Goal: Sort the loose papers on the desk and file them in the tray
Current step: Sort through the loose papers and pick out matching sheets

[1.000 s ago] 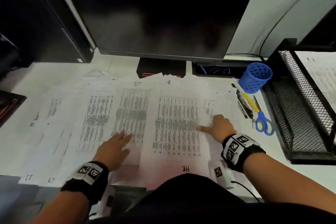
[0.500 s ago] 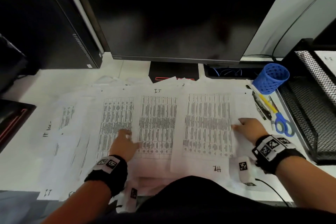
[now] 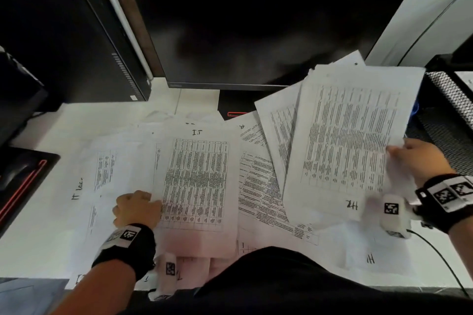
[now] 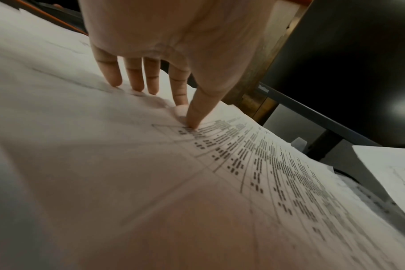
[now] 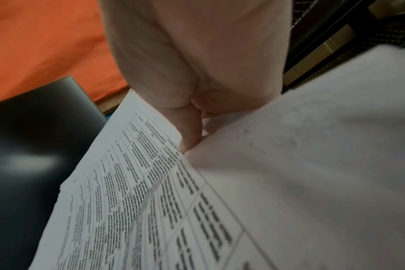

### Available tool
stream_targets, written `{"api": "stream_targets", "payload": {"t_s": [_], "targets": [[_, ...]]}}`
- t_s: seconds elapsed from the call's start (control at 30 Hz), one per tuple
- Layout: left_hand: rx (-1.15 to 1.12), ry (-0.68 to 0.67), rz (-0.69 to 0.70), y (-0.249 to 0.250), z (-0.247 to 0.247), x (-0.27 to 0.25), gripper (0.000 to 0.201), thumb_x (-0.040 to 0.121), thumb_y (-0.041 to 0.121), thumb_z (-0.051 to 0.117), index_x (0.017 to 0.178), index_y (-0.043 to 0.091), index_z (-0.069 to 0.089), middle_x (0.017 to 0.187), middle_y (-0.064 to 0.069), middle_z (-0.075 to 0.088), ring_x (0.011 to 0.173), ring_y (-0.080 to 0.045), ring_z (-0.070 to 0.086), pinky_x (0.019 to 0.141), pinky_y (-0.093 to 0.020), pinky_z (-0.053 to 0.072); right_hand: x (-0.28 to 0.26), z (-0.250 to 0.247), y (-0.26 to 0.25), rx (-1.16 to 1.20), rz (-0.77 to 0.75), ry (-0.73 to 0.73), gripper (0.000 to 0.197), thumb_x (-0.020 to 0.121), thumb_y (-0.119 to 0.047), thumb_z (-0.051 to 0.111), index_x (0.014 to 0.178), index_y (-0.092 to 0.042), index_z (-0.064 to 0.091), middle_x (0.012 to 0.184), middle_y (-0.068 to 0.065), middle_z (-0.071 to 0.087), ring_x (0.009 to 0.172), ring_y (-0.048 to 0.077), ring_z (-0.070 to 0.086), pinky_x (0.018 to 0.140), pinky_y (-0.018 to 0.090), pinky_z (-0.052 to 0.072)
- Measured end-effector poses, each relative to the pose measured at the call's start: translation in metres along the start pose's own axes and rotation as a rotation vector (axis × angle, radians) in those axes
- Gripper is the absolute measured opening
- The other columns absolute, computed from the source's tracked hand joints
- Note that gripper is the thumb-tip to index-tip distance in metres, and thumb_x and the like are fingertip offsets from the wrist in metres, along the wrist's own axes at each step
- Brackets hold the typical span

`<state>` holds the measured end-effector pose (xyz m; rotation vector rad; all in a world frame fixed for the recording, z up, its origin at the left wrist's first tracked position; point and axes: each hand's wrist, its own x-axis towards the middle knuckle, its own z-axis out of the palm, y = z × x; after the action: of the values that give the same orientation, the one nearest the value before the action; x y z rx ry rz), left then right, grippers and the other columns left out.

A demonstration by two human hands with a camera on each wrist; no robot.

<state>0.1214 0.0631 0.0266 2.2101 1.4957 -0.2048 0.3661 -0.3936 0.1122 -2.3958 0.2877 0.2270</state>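
The right hand's fingers (image 3: 395, 151) pinch the edge of a fanned sheaf of white printed-table sheets (image 3: 350, 140), which a second ago lay flat and now rides above the white bench (image 3: 38, 225), tilted toward the black mesh tray (image 3: 450, 100). The left hand (image 3: 135, 208), thumb and fingertips straight, presses the "IT" sheet (image 3: 197, 181) down. One group looks sorted; filing it likely comes next.

Printed papers (image 3: 197, 184) overlapping beside mesh tray (image 3: 450, 100)

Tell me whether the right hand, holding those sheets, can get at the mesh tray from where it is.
Probably yes. The right hand holds the lifted sheets right beside the mesh tray, and nothing visible stands between them.
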Motion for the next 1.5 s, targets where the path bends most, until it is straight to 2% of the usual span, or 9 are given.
{"api": "stream_targets", "payload": {"t_s": [0.17, 0.33, 0.53, 0.67, 0.83, 1.03, 1.17, 1.3, 1.5], "targets": [[-0.195, -0.040, 0.035, 0.005, 0.008, -0.004, 0.085, 0.062, 0.038, 0.086, 0.131, 0.015, 0.041, 0.125, -0.016, 0.050, 0.116, -0.037, 0.049, 0.097, -0.047, 0.042, -0.005, 0.002, -0.007, 0.132, 0.041, -0.066, 0.017, 0.090, -0.022, 0.061, 0.077, -0.013, 0.063, 0.088, 0.011, 0.066, 0.078, 0.028, 0.062, 0.080, 0.042, 0.052], [-0.263, -0.152, 0.115, 0.012, 0.012, -0.007, 0.036, 0.082, 0.018, 0.070, 0.110, -0.003, 0.059, 0.100, -0.016, 0.064, 0.093, -0.031, 0.060, 0.084, -0.037, 0.046, -0.001, 0.046, 0.007, 0.218, 0.151, -0.261, 0.011, 0.088, -0.022, 0.062, 0.078, -0.023, 0.057, 0.100, 0.012, 0.061, 0.091, 0.027, 0.058, 0.096, 0.051, 0.048], [-0.376, -0.194, 0.145, 0.018, 0.013, -0.017, 0.034, 0.094, 0.015, 0.052, 0.125, 0.001, 0.054, 0.124, -0.014, 0.059, 0.113, -0.031, 0.055, 0.097, -0.037, 0.042, -0.029, 0.110, 0.004, 0.242, 0.178, -0.412, 0.010, 0.081, -0.014, 0.068, 0.076, -0.007, 0.066, 0.096, 0.024, 0.069, 0.088, 0.036, 0.065, 0.090, 0.053, 0.050], [-0.391, -0.342, 0.165, 0.022, 0.023, -0.027, 0.036, 0.097, 0.019, 0.045, 0.128, 0.004, 0.051, 0.127, -0.015, 0.058, 0.111, -0.029, 0.055, 0.100, -0.040, 0.043, -0.054, 0.142, -0.016, -0.037, 0.059, -0.493, 0.022, 0.090, -0.022, 0.057, 0.070, -0.025, 0.048, 0.088, 0.004, 0.058, 0.093, 0.023, 0.056, 0.089, 0.033, 0.047], [-0.525, -0.452, 0.110, 0.038, 0.023, -0.049, 0.067, 0.096, 0.055, 0.037, 0.147, 0.012, 0.030, 0.152, -0.011, 0.033, 0.137, -0.029, 0.034, 0.113, -0.046, 0.027, -0.091, 0.167, -0.041, -0.329, -0.142, -0.522, 0.018, 0.095, -0.015, 0.043, 0.104, -0.003, 0.053, 0.115, 0.015, 0.060, 0.104, 0.027, 0.055, 0.083, 0.029, 0.041], [-0.441, -0.464, 0.204, 0.033, 0.021, -0.048, 0.050, 0.092, 0.013, 0.058, 0.139, 0.011, 0.040, 0.136, -0.009, 0.052, 0.126, -0.030, 0.048, 0.105, -0.043, 0.038, -0.094, 0.171, -0.058, -0.310, -0.276, -0.548, 0.025, 0.100, -0.029, 0.040, 0.103, -0.007, 0.054, 0.092, 0.003, 0.059, 0.079, 0.017, 0.053, 0.073, 0.027, 0.042], [-0.479, -0.440, 0.216, 0.017, 0.011, -0.042, 0.042, 0.088, 0.014, 0.064, 0.128, 0.010, 0.053, 0.120, -0.009, 0.062, 0.114, -0.030, 0.056, 0.101, -0.048, 0.043, -0.060, 0.144, -0.059, -0.254, -0.254, -0.319, 0.028, 0.096, -0.017, 0.043, 0.120, -0.007, 0.055, 0.117, 0.010, 0.058, 0.101, 0.031, 0.061, 0.087, 0.041, 0.052], [-0.492, -0.474, 0.170, 0.002, 0.009, -0.039, 0.035, 0.088, 0.012, 0.064, 0.122, 0.006, 0.057, 0.113, -0.009, 0.063, 0.108, -0.026, 0.057, 0.098, -0.040, 0.043, -0.032, 0.128, -0.044, -0.344, -0.161, -0.362, 0.077, 0.081, -0.029, 0.071, 0.146, -0.016, 0.031, 0.141, 0.010, 0.047, 0.127, 0.034, 0.046, 0.104, 0.047, 0.040], [-0.468, -0.522, 0.227, -0.003, 0.015, -0.047, 0.020, 0.089, 0.014, 0.063, 0.108, 0.007, 0.062, 0.110, -0.014, 0.066, 0.106, -0.030, 0.060, 0.097, -0.043, 0.045, -0.023, 0.136, -0.031, -0.500, -0.129, -0.390, 0.082, 0.066, -0.043, 0.080, 0.135, -0.026, 0.039, 0.125, 0.001, 0.057, 0.117, 0.030, 0.054, 0.103, 0.052, 0.036]]}}
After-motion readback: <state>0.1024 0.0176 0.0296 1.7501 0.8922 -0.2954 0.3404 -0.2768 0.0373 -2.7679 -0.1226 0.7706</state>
